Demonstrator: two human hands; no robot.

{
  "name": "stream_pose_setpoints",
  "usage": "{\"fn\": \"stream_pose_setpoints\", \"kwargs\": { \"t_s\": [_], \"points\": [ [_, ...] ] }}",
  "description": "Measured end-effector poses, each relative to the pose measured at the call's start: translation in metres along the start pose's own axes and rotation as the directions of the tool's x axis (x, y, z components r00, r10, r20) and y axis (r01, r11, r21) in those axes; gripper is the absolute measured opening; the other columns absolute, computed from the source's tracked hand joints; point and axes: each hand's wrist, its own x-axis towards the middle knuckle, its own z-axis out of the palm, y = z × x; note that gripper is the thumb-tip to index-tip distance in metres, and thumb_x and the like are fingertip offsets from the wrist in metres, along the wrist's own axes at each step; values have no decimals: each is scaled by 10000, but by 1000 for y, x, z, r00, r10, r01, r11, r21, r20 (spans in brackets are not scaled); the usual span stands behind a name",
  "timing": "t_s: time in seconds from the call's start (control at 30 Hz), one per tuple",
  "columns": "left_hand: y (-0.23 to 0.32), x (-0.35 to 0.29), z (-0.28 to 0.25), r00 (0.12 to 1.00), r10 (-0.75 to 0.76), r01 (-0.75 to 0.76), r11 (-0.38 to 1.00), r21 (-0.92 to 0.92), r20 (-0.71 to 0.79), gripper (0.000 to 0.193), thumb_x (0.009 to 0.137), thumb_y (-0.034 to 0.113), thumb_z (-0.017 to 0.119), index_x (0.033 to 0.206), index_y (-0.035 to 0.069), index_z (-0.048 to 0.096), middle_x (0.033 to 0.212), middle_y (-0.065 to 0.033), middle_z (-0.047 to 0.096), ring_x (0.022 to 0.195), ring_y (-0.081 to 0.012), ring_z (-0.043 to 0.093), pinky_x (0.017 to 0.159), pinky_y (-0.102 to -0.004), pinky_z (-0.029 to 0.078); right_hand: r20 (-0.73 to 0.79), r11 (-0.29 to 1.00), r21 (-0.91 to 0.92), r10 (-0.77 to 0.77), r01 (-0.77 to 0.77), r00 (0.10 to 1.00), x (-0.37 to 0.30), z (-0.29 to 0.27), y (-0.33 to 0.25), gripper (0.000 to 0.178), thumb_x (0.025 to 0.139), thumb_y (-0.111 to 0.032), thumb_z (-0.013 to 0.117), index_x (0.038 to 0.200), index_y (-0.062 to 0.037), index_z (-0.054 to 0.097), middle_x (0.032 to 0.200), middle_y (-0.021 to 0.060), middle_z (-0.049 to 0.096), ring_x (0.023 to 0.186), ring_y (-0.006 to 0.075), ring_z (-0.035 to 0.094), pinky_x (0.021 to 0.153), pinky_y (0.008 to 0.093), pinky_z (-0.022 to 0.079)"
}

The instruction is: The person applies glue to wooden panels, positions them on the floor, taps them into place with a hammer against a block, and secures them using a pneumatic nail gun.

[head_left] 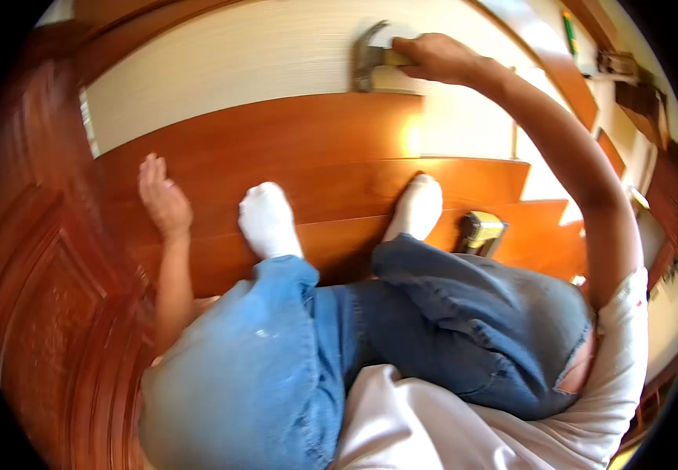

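My right hand (437,59) grips a claw hammer (368,59) close to its head, with only a short stretch of handle showing. The hammer head is over the far edge of the outermost reddish-brown floorboard (276,121), near that board's right end; whether they touch I cannot tell. My left hand (165,197) is over the boards at the left, fingers stretched out and nothing held. Several boards lie side by side, their right ends stepped. Beyond them spreads a pale cream underlay (229,63).
A carved wooden door (57,305) borders the boards on the left. My white-socked feet (267,219) rest on the boards. A yellow and black tool (484,229), its kind unclear, stands right of my right foot. Loose boards (546,51) and wooden pieces (643,113) lie at the far right.
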Motion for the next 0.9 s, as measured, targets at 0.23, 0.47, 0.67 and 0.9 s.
{"fn": "stream_pose_setpoints", "kwargs": {
  "t_s": [0.23,0.47,0.67,0.9],
  "points": [
    [-6,0,9,999,-43,43,999,5,-4,418,1027,78,438,1406,8,598,1527,-151,537,1441,-362,464,1228,-498,352,-92,981,-44,-194,190,977,48,-2,-34,309,932,-178,697,1131,-18,521,817,249,672,818,481,651,712,547,516],
    [-6,-6,-9,995,-92,92,996,21,27,449,1029,73,418,1452,25,563,1549,-141,517,1464,-341,437,1242,-478,325,-94,957,1,-290,291,952,113,-7,-85,281,942,-171,685,1092,-6,514,817,246,650,837,482,637,728,546,512],
    [-5,5,-2,996,-91,92,994,-56,14,471,984,51,482,1447,53,569,1546,-120,523,1454,-341,448,1245,-477,328,-181,938,5,-340,347,923,111,-3,-78,298,921,-187,703,1091,-27,518,824,282,642,824,510,622,706,572,488],
    [-10,-3,-17,993,-115,116,992,-48,19,496,937,56,550,1431,52,590,1554,-97,517,1456,-316,443,1251,-466,332,-47,761,638,188,-115,981,-1,7,-72,265,952,-90,692,1170,-10,564,747,113,654,618,175,633,570,350,509]
  ]
}}
